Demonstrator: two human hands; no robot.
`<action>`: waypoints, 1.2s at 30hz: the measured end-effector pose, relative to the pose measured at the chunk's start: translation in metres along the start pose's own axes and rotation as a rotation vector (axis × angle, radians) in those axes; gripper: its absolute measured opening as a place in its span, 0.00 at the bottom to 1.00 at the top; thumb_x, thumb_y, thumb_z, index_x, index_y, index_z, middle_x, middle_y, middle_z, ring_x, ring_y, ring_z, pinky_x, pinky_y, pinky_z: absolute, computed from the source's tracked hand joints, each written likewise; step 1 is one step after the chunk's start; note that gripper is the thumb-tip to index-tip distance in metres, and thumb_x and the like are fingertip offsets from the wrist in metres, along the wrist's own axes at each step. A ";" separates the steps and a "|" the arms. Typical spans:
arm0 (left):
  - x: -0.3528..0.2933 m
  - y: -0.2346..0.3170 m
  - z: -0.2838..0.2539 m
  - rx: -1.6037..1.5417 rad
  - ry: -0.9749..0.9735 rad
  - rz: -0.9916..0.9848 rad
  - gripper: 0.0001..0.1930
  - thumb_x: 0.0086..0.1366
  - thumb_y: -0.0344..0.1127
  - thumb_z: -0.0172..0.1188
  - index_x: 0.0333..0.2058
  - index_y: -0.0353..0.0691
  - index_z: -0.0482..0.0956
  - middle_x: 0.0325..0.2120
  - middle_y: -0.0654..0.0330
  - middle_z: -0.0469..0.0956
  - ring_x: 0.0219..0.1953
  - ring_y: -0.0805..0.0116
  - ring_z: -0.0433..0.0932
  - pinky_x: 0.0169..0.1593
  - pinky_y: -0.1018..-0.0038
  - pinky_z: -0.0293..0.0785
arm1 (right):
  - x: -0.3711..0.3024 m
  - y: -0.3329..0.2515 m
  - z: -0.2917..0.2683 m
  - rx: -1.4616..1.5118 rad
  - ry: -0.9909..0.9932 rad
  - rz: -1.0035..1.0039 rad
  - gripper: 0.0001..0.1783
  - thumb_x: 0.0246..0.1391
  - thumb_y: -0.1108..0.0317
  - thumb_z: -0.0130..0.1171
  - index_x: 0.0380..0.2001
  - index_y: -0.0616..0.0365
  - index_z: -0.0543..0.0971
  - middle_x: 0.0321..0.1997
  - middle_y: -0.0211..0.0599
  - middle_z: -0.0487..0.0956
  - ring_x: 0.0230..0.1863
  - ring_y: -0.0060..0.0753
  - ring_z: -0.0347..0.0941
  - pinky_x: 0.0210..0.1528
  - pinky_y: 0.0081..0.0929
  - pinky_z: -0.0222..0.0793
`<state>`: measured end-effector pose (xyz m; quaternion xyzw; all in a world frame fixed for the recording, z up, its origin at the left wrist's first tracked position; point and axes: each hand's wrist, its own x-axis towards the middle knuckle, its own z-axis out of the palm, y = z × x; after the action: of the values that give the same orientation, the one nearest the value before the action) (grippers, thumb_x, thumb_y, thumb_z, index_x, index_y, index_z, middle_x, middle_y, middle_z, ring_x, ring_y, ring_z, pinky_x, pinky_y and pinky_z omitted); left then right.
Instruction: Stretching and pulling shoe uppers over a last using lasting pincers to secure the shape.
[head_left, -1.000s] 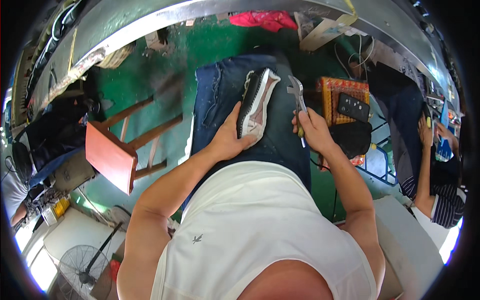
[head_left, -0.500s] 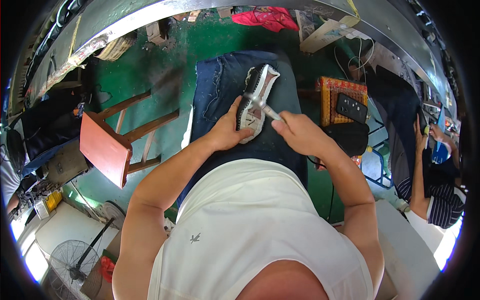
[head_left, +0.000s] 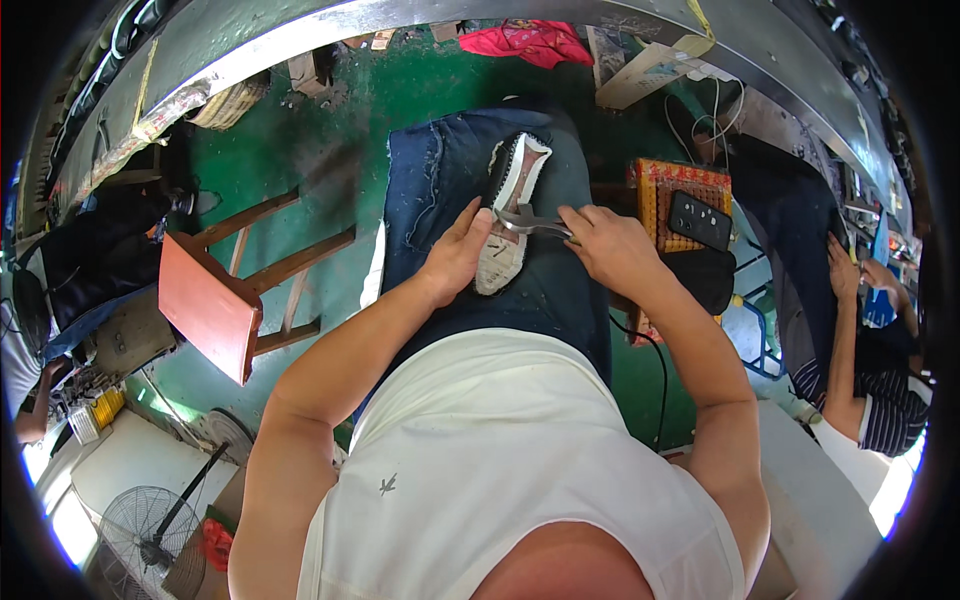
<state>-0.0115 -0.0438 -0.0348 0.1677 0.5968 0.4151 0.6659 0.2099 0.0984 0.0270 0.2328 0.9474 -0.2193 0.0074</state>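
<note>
Sole side up, a dark shoe upper on a last (head_left: 502, 262) lies along my lap, its pale turned-in edge showing around the bottom. My left hand (head_left: 458, 253) holds it from the left, with the thumb at the edge by the middle of the shoe. In my right hand (head_left: 612, 245) is a pair of metal lasting pincers (head_left: 540, 224), gripped by the handles. Their curved head touches the shoe's edge beside my left thumb. I cannot tell whether the jaws are closed on the material.
Left of my legs lies a tipped wooden stool (head_left: 212, 306). On the right, a dark phone (head_left: 700, 220) rests on a beaded seat (head_left: 655, 190), near a black cable (head_left: 660, 370). A metal bench edge (head_left: 400, 22) curves across the front. A co-worker's hands (head_left: 845, 270) are far right.
The pincers have turned, and their head now meets the left edge at mid-shoe. My left hand has shifted its hold, with its thumb moving up beside the tool. The shoe has tilted slightly.
</note>
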 end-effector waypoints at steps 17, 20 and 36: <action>0.020 0.019 0.004 0.031 -0.010 0.029 0.39 0.69 0.42 0.60 0.72 0.36 0.53 0.58 0.52 0.73 0.58 0.65 0.74 0.61 0.69 0.69 | 0.022 -0.012 0.005 0.834 -0.072 0.399 0.23 0.70 0.53 0.47 0.34 0.65 0.75 0.27 0.46 0.80 0.31 0.44 0.81 0.32 0.40 0.75; 0.021 0.024 -0.002 -0.038 -0.111 0.005 0.42 0.68 0.42 0.61 0.73 0.37 0.49 0.59 0.52 0.73 0.59 0.64 0.73 0.63 0.68 0.68 | 0.033 -0.010 0.001 0.524 -0.314 0.345 0.23 0.70 0.53 0.46 0.36 0.66 0.73 0.29 0.57 0.79 0.35 0.62 0.78 0.41 0.50 0.71; -0.024 0.083 -0.048 0.381 -0.296 0.204 0.48 0.58 0.29 0.70 0.72 0.32 0.51 0.62 0.53 0.70 0.62 0.67 0.70 0.67 0.71 0.63 | -0.003 -0.008 0.003 0.615 -0.175 0.319 0.23 0.71 0.51 0.46 0.44 0.65 0.75 0.33 0.55 0.79 0.38 0.61 0.77 0.40 0.46 0.72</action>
<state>-0.0840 -0.0253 0.0294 0.4081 0.5402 0.3311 0.6572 0.2087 0.0893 0.0281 0.3493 0.7846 -0.5096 0.0519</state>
